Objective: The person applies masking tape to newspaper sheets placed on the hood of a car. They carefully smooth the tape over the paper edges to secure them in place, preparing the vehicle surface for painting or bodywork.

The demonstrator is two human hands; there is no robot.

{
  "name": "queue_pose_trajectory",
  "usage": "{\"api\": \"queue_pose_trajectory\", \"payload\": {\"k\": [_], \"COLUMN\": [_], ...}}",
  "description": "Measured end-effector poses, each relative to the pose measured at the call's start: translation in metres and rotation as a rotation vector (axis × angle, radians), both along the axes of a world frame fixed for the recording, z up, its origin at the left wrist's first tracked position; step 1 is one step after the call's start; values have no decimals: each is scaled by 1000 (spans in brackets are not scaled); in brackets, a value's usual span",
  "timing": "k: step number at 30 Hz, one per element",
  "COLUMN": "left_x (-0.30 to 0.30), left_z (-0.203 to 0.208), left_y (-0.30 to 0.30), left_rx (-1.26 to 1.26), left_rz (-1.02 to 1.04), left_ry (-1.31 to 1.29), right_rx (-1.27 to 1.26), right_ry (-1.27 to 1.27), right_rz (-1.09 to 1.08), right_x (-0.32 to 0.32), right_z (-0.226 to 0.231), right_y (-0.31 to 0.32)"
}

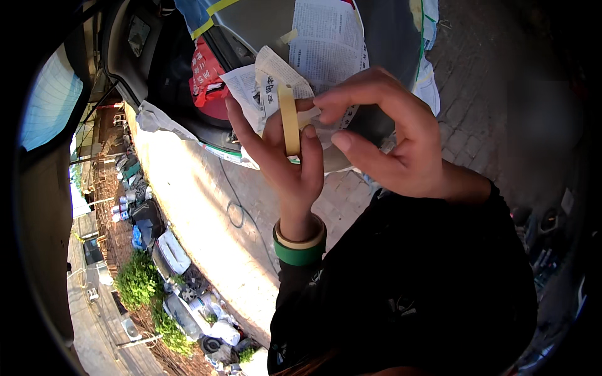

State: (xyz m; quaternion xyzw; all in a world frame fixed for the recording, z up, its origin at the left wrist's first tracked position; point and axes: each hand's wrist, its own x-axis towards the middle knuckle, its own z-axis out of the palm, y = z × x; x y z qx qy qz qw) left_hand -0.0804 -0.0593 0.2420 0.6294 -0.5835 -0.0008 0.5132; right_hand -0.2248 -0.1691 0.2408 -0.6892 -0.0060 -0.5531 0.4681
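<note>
In the middle of the view, my left hand (285, 160) holds a short strip of pale yellow masking tape (289, 122) among its bent fingers and thumb, one finger stretched away to the left. My right hand (401, 135) is just to the right, thumb and forefinger curved and apart with nothing seen between them. Its forefinger tip is close to a left fingertip; contact is unclear. Around my left wrist sit a green tape roll (300, 255) and a cream tape roll (301, 241). Behind the hands, printed newspaper sheets (326, 44) cover part of a grey vehicle panel (260, 25).
An opening in the vehicle at upper left contains a red plastic bag (205, 72). White sheeting (164, 120) hangs along its lower edge. A thin dark hose (237, 214) lies on the sunlit paving. Bushes (139, 279) and piled scrap (188, 313) line the left side.
</note>
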Motion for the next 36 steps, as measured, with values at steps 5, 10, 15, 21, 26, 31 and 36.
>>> {"api": "queue_pose_trajectory", "payload": {"k": [5, 10, 15, 21, 26, 31, 36], "left_x": [-18, -24, -38, -49, -49, -26, -10], "left_z": [-13, -23, -37, -56, -56, -57, -60], "left_y": [18, 23, 30, 62, 66, 43, 16], "left_rx": [-7, 39, 164, 357, 257, 150, 149], "left_rz": [-26, -28, -136, -243, -391, -410, -383], "left_ry": [-70, -217, -34, 565, 835, 852, 1088], "right_rx": [209, 438, 331, 145, -7, 5, -22], "right_ry": [145, 236, 309, 241, 260, 270, 409], "right_rz": [83, 293, 117, -122, 263, 580, 562], "right_x": [13, 14, 30, 54, 74, 92, 101], "right_z": [-22, -36, -60, -38, -25, -11, -19], "right_y": [-7, -11, -51, -135, -115, -97, -100]}}
